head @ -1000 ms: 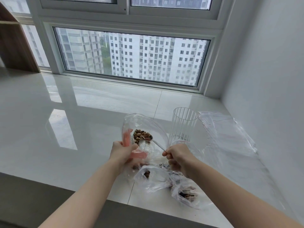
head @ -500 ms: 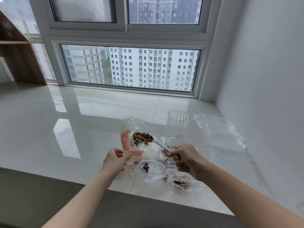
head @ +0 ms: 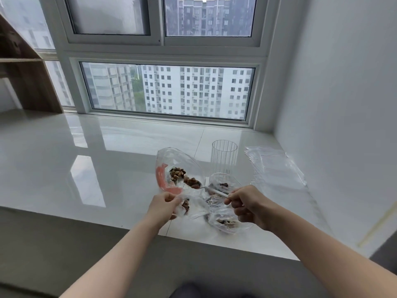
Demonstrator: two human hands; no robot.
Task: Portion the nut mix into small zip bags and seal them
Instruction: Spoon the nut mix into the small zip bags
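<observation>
A large clear bag [head: 171, 162] with a red patch holds the brown nut mix [head: 177, 173], and its mouth gapes toward me. My left hand [head: 164, 204] pinches the lower edge of that bag. My right hand [head: 247, 203] grips the handle of a white spoon [head: 212, 190], whose bowl carries nuts [head: 192, 181] at the bag's mouth. Small clear zip bags with a few nuts in them lie below and between my hands: one [head: 193, 208] by my left hand, one [head: 227, 222] under my right hand, one [head: 223, 183] behind the spoon.
A ribbed clear glass [head: 224, 158] stands just behind the bags. A stack of flat empty clear bags [head: 277, 171] lies to the right beside the white wall. The glossy white sill [head: 86, 158] stretches left; its front edge runs under my forearms. A wooden shelf [head: 25, 82] stands far left.
The spoon has come out of the pile with a load of nuts and drawn toward the bag's mouth. My head has tipped up, so both hands sit lower in view.
</observation>
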